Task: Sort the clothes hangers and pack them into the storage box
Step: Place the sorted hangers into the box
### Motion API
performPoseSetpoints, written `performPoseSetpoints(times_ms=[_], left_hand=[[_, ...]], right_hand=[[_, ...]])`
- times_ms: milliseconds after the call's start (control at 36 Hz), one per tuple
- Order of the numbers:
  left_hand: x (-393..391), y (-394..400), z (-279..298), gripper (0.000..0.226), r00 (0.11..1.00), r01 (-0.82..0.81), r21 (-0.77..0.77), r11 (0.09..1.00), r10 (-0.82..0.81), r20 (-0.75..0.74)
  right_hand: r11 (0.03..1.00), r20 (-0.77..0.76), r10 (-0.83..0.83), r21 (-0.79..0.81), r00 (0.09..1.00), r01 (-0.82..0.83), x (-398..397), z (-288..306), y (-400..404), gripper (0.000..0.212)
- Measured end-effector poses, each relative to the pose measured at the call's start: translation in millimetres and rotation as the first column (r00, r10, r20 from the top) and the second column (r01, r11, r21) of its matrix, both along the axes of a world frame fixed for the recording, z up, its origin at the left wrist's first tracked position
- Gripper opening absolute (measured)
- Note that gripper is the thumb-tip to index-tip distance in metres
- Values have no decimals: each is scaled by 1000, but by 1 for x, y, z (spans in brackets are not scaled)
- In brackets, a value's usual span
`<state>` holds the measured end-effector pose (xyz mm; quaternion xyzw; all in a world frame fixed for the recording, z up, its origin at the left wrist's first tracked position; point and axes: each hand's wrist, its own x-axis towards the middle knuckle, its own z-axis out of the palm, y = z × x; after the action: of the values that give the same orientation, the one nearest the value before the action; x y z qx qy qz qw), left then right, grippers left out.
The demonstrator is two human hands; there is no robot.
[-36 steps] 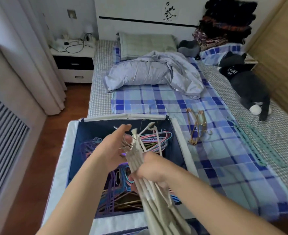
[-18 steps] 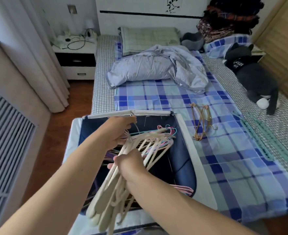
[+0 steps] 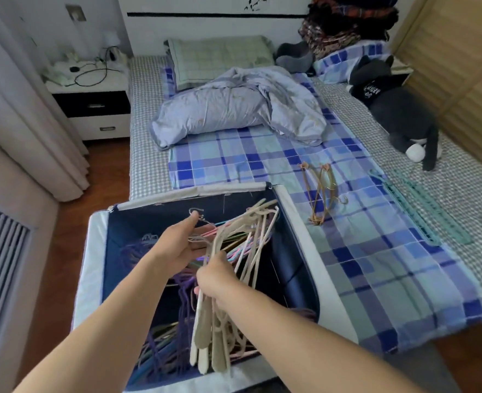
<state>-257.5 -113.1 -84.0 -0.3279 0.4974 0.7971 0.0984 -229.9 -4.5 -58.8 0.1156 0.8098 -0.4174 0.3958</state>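
A bundle of beige hangers (image 3: 245, 239) lies tilted over the open storage box (image 3: 299, 234), which has a navy lining and white sides. My right hand (image 3: 217, 276) grips the bundle near its middle. My left hand (image 3: 181, 242) holds the hook ends, thumb up at a metal hook. Purple hangers (image 3: 160, 344) lie in the box's left part, with pink and coloured ones under the bundle. A few brown hangers (image 3: 320, 191) and teal hangers (image 3: 415, 207) lie on the plaid bed sheet.
The box stands at the foot of the bed (image 3: 376, 251). A crumpled quilt (image 3: 234, 109) and pillow lie further up, and a dark plush toy (image 3: 398, 109) lies at the right. A nightstand (image 3: 92, 100) and curtain stand at the left over wooden floor.
The beige bundle has swung from upright in front of me down into the box, its hook ends now pointing toward the far side. Both hands moved forward with it.
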Motion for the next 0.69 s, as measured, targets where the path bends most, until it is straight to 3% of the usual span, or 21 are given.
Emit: performPoseSetpoints(times_ms=[194, 389, 500, 611, 694], left_hand=[[-19, 6, -12, 44, 997, 13, -21, 1000, -14, -79], [-23, 9, -43, 62, 990, -141, 11, 990, 141, 7], [-7, 8, -78, 56, 962, -267, 94, 959, 260, 81], [2, 1, -102, 58, 961, -267, 188, 945, 246, 125], [0, 5, -94, 52, 965, -248, 276, 929, 213, 151]], right_hand=[[967, -180, 78, 251, 981, -31, -13, -17, 2, 41], [950, -176, 197, 276, 964, -144, -16, -42, 8, 31], [967, -151, 177, 209, 973, -143, -5, -60, 33, 41], [961, -218, 206, 231, 954, -155, 17, -71, 44, 39], [940, -173, 279, 250, 944, -232, 32, -72, 35, 36]])
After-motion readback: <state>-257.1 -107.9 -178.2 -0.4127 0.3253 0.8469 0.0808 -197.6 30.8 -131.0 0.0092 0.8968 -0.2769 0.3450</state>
